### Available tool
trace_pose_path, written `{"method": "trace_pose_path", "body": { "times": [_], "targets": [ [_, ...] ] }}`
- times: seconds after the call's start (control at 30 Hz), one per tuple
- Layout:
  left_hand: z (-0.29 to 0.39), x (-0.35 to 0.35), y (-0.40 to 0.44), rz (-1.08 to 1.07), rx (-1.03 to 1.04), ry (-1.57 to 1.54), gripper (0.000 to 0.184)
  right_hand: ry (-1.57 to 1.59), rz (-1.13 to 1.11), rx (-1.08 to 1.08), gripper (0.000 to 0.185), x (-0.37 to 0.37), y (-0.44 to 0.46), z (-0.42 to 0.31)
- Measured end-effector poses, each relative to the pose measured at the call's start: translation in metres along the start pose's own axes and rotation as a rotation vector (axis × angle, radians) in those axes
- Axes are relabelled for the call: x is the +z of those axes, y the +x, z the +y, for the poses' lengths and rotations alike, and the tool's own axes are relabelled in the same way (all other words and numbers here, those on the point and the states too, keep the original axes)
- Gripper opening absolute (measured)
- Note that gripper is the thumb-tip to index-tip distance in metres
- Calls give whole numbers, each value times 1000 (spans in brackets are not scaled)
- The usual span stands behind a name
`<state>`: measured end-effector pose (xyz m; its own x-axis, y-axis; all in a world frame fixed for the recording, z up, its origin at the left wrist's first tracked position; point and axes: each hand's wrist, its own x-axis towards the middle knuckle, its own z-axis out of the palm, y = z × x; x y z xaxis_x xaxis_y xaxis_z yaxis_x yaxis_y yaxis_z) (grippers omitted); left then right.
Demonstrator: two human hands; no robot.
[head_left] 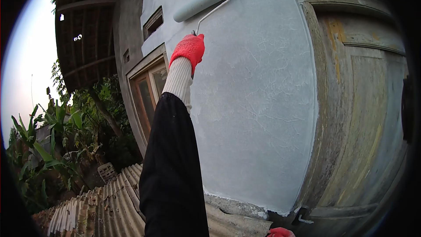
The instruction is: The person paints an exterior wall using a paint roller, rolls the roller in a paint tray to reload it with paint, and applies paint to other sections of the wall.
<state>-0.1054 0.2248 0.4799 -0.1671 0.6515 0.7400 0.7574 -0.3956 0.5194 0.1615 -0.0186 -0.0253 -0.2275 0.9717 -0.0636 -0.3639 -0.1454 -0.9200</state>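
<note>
My left hand (188,52), in a red-palmed knit glove, reaches up and is closed round the handle of a paint roller (199,5). The roller's pale sleeve rests against the light grey-blue wall (258,83), tilted up to the right, and its white wire frame bends down to my fist. Most of the handle is hidden by the glove. At the bottom edge, below the wall, only a bit of my right hand (280,232) shows in a red glove; its fingers are mostly cut off. Close to it is a bent white rod (305,218).
A weathered wooden door (364,118) in its frame stands at the right. To the left are a small vent opening (153,23) and a wood-framed window (149,85). Corrugated roofing sheets (109,206) lie below, with plants (57,140) beyond and a roof overhang (87,30) above.
</note>
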Motion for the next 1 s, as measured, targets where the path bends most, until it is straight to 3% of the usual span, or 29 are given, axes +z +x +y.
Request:
{"method": "trace_pose_path", "body": {
  "times": [0.1,0.17,0.3,0.37,0.57,0.73,1.0],
  "targets": [
    [-19,20,-19,32,-82,-75,47,1,35,-1,31,8,5,6],
    [-58,41,-36,118,-25,-44,48,8,24,5,31,11,2,11],
    [-106,39,-134,90,-230,-112,44,-30,-6,29,28,7,-6,23],
    [-139,39,-179,48,-243,7,43,-23,-7,53,28,3,-11,28],
    [-251,78,-346,-276,-407,54,43,-58,21,91,27,11,-29,31],
    [-276,93,-450,-632,-522,39,47,-92,61,110,28,22,-38,34],
    [-326,128,-505,-685,-505,83,45,-64,129,110,26,24,-43,46]
  ]
}}
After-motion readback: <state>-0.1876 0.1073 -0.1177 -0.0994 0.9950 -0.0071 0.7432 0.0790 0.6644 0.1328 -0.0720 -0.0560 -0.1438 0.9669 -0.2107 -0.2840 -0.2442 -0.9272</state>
